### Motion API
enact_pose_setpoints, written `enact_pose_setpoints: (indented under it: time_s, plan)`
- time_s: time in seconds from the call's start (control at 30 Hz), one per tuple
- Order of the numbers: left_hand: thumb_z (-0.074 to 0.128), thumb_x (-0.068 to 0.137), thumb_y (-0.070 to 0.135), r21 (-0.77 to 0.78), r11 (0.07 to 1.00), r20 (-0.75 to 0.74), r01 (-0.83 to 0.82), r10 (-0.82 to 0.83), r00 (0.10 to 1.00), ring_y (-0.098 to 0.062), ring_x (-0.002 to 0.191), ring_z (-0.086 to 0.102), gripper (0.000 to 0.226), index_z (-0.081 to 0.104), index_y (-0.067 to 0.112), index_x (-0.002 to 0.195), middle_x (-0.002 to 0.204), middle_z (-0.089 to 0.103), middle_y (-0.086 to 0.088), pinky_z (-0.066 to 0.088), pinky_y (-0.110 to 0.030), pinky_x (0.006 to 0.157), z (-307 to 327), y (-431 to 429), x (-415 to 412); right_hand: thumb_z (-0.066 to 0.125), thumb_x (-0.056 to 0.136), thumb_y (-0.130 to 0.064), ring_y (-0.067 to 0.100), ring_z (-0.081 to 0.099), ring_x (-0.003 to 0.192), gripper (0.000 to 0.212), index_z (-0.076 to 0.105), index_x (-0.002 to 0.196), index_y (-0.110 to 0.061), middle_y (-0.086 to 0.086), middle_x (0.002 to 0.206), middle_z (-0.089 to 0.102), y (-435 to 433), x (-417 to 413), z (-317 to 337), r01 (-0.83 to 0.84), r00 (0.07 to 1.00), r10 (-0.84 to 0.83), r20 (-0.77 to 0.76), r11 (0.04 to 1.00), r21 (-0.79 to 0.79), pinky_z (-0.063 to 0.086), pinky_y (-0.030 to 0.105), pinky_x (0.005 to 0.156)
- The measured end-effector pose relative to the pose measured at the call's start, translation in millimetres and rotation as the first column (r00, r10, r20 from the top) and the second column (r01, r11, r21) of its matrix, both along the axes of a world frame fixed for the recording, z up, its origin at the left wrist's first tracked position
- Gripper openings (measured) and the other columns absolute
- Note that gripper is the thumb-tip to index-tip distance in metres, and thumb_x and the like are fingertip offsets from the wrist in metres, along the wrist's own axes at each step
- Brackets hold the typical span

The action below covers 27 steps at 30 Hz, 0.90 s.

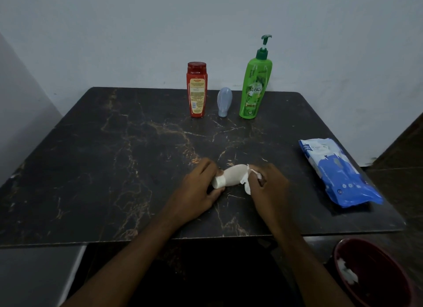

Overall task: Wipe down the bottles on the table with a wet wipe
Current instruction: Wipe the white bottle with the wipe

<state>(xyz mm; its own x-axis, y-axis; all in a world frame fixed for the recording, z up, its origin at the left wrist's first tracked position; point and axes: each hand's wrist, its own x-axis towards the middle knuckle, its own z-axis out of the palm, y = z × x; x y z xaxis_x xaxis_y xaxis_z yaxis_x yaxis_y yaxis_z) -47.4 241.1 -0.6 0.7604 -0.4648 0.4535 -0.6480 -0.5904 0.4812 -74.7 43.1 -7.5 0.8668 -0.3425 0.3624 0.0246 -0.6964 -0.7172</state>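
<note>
Head view: grips the capped end of a small cream plastic bottle (pixel 231 175), held sideways over the near middle of the dark marbled stone table (pixel 109 160), left hand (pixel 198 189) fingers curled round it. Presses a crumpled white wet wipe (pixel 245 185) to its other end, pinched in the right hand (pixel 269 184). Far back, upright: red flip-cap bottle (pixel 196 94), small grey-blue bottle (pixel 224 103), green pump bottle (pixel 254 87).

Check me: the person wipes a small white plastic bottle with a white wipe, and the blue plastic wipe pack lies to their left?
Not quite: the head view shows the blue plastic wipe pack lying to their right. The rest holds: the left hand holds the small white plastic bottle while the right hand wipes it with the white wipe.
</note>
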Motion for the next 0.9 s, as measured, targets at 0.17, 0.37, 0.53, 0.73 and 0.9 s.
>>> enact_pose_setpoints:
  time_s: [0.17, 0.37, 0.53, 0.73, 0.9]
  plan:
    - [0.077, 0.085, 0.015, 0.000, 1.000, 0.007, 0.009, -0.009, 1.000, -0.001, 0.082, 0.045, 0.027, 0.056, 0.014, 0.102, 0.106, 0.044, 0.013, 0.039, -0.011, 0.070, 0.0, -0.6, -0.9, 0.064, 0.090, -0.004, 0.009, 0.059, 0.092, 0.019, 0.072, 0.107, -0.008, 0.002, 0.102, 0.064, 9.3, -8.6, 2.4, -0.348, 0.910, 0.377, 0.174, 0.921, -0.178, 0.038, 0.005, 0.083]
    - [0.076, 0.088, 0.021, 0.029, 1.000, 0.028, -0.001, 0.001, 1.000, -0.004, 0.080, 0.047, 0.029, 0.055, 0.017, 0.107, 0.112, 0.046, 0.012, 0.042, -0.020, 0.065, 1.0, 0.3, -3.0, 0.064, 0.088, -0.008, 0.010, 0.061, 0.081, 0.014, 0.072, 0.087, -0.019, 0.000, 0.090, 0.066, 2.1, 0.4, 2.5, -0.022, 0.996, 0.014, 0.083, 0.996, 0.091, 0.035, 0.003, 0.070]
    - [0.073, 0.090, 0.013, 0.046, 0.998, 0.062, 0.033, -0.036, 0.997, -0.003, 0.082, 0.047, 0.025, 0.057, 0.013, 0.109, 0.118, 0.047, 0.006, 0.038, -0.012, 0.066, 2.9, -1.7, -5.0, 0.062, 0.092, -0.012, 0.004, 0.058, 0.089, 0.021, 0.071, 0.107, -0.022, -0.004, 0.100, 0.063, 4.7, -3.1, 6.5, -0.090, 0.991, 0.083, 0.108, 0.994, 0.056, 0.039, 0.005, 0.078]
    - [0.067, 0.092, 0.005, 0.089, 0.994, 0.121, 0.062, -0.072, 0.990, -0.014, 0.090, 0.055, 0.021, 0.059, 0.007, 0.111, 0.122, 0.050, -0.003, 0.054, -0.032, 0.068, 4.3, -4.9, -6.0, 0.063, 0.092, -0.010, 0.001, 0.055, 0.092, 0.026, 0.067, 0.117, -0.014, -0.005, 0.109, 0.055, 8.5, -16.7, 9.4, -0.356, 0.897, 0.397, 0.194, 0.910, -0.212, 0.046, 0.012, 0.079]
    - [0.063, 0.089, 0.002, 0.082, 0.995, 0.129, 0.052, -0.063, 0.990, -0.018, 0.085, 0.055, 0.020, 0.057, 0.007, 0.107, 0.119, 0.051, -0.005, 0.052, -0.034, 0.065, 6.0, -4.4, -7.4, 0.061, 0.093, -0.011, 0.004, 0.060, 0.090, 0.023, 0.069, 0.112, -0.020, -0.005, 0.105, 0.058, -0.7, -4.8, 9.3, -0.081, 0.993, 0.073, 0.087, 0.993, 0.087, 0.038, -0.001, 0.076]
